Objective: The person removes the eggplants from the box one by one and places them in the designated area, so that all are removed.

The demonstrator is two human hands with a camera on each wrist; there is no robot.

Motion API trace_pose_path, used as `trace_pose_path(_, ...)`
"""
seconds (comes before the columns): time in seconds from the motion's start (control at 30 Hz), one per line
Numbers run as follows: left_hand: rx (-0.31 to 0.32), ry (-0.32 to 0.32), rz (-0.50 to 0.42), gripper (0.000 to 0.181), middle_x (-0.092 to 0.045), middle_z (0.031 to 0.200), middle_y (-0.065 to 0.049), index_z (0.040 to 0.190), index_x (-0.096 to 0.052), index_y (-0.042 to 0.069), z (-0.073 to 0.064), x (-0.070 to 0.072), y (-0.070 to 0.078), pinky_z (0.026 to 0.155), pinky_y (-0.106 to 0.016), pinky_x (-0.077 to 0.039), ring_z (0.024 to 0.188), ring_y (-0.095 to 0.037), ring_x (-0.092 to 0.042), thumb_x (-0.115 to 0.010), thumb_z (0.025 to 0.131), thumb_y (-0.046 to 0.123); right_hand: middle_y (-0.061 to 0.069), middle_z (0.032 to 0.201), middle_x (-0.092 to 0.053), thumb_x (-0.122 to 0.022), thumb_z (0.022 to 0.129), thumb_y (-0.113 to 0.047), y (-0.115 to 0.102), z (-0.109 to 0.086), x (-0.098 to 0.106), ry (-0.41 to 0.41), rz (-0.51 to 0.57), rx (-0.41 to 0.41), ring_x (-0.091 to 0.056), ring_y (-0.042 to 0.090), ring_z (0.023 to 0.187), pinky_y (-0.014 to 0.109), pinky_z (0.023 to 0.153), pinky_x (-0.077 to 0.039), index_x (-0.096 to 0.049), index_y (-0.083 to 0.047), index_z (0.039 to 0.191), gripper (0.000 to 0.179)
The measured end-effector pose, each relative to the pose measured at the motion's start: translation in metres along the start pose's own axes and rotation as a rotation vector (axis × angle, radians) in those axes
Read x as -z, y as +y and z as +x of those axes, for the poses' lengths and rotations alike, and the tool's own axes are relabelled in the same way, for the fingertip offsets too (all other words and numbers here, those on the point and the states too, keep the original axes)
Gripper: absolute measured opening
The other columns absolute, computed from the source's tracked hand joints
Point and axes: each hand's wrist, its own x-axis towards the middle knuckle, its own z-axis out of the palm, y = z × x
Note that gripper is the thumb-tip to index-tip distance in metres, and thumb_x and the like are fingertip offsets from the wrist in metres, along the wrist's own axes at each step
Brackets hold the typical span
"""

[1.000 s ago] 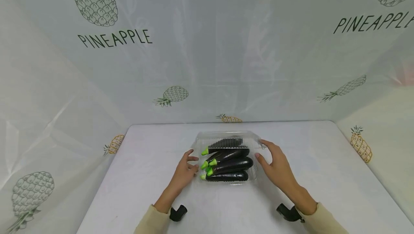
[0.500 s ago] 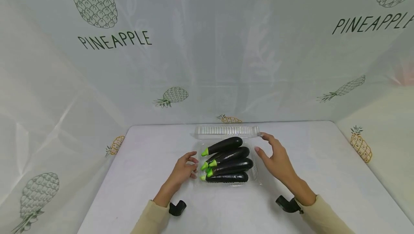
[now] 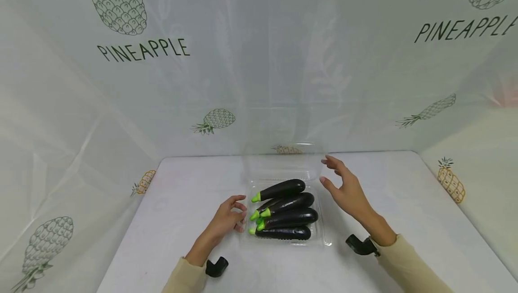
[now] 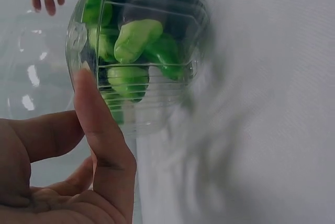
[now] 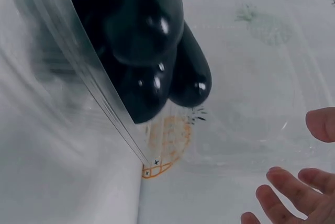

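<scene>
White table (image 3: 194, 180), right grip (image 3: 347, 191) spread, beside lid (image 3: 283, 167)

Booth-like space, room type unclear: pineapple-print sheeting (image 3: 283, 68) around white table (image 3: 279, 268).

Pers. wears plain lt. beige long slvs: L slv (image 3: 185, 278) at approx. 7 o'clock in head view, R slv (image 3: 410, 263) betw. 4 & 5. L hand (image 3: 225, 217) & R hand (image 3: 351, 193) bare. Blk elbow-shaped units, 1 per arm: L unit (image 3: 217, 267) at 3 o'clock of its cuff, R unit (image 3: 359, 245) at 9.
</scene>
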Motion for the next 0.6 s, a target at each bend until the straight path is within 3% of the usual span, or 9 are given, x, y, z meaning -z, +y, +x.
trace_pose_path(0.27,0.009,-0.066,-0.044,0.054,-0.055,0.111,-0.013,0.149,-0.043,-0.007,-0.007,0.006,-0.004,0.053,-0.026,-0.058,0.075,-0.016,-0.059,-0.061,0.098,-0.008,0.028,0.146,-0.058,-0.07,0.1,-0.002,0.007,0.008,0.003,-0.069,0.021,-0.022,-0.057,0.05,0.13,0.072,0.106,-0.048,-0.039,0.004,0.157,0.065)
trace_pose_path(0.6,0.002,-0.175,-0.05,0.057,-0.052,0.11,-0.012,0.148,-0.036,-0.007,-0.014,0.012,-0.009,0.054,-0.028,-0.06,0.075,-0.017,-0.061,-0.057,0.095,-0.008,0.029,0.154,-0.051,-0.066,0.103,-0.008,0.021,0.012,0.0,-0.158,0.013,-0.037,-0.055,0.051,0.132,0.069,0.107,-0.048,-0.035,0.004,0.16,0.066)
